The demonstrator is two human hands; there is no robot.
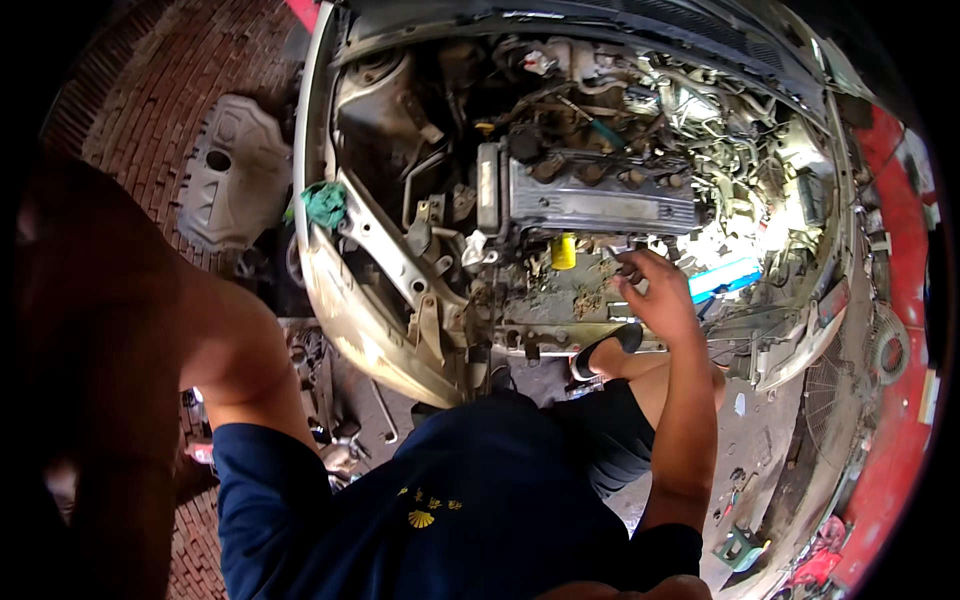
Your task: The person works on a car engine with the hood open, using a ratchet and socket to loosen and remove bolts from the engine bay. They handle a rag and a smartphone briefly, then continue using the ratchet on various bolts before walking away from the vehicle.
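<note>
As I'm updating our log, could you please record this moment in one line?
right hand: by engine, near yellow cylinder; grip: unclear; left arm: bent, hand indistinct; nearby: blue bar

hard glare blows out the right side of the engine bay (797,150), my left arm (120,350) sits in shadow, fisheye bends edges toward black rim.

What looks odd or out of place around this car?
A crumpled green rag sits on the front corner of the car; a big grey cover lies apart from it, perhaps taken off; a bright blue bar near the right hand stands out against the dull engine. I see no clear spill.
</note>
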